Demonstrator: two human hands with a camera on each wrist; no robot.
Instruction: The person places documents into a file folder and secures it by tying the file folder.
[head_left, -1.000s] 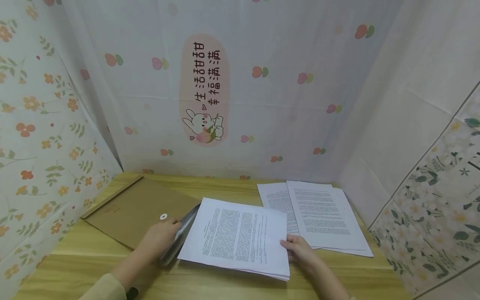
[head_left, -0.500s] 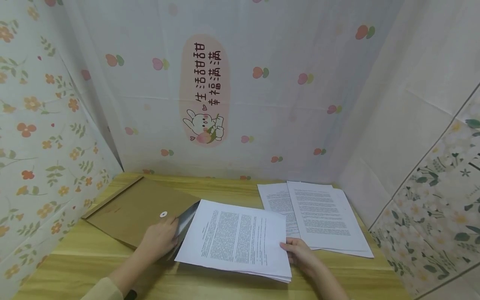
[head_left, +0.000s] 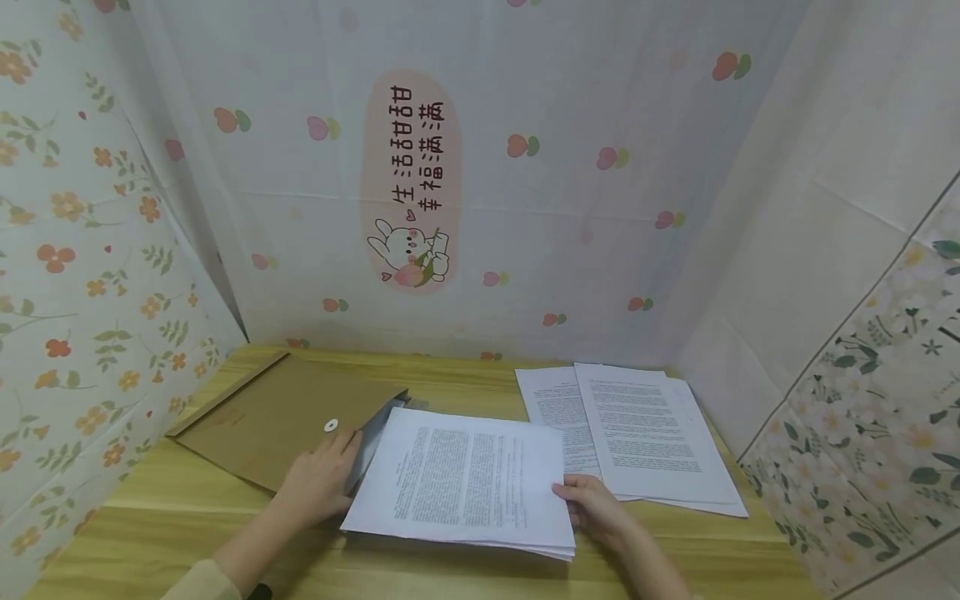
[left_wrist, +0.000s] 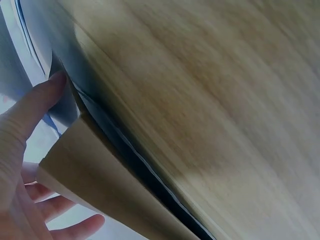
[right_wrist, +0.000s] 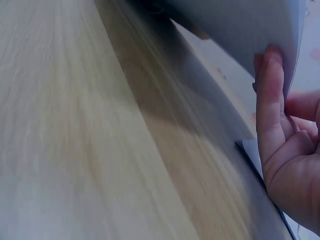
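Note:
A brown paper document envelope (head_left: 285,417) with a white round button lies at the left, its mouth facing right and its inside pale grey. My left hand (head_left: 321,479) holds the edge of that mouth, thumb on one side and fingers on the other; in the left wrist view the thumb (left_wrist: 42,100) touches the grey inner side. A stack of printed sheets (head_left: 457,483) is tilted above the table, its left edge at the envelope's mouth. My right hand (head_left: 596,508) pinches the stack's right edge between thumb and fingers. How far the sheets reach into the mouth is hidden.
More printed sheets (head_left: 645,433) lie overlapping at the right rear of the wood-grain table (head_left: 450,575). Patterned cloth (head_left: 570,250) hangs behind the table and along both sides.
The stack has moved slightly left, towards the envelope. My left hand has shifted along the mouth, which now shows its upper edge raised. The sheets at the right rear have stayed put.

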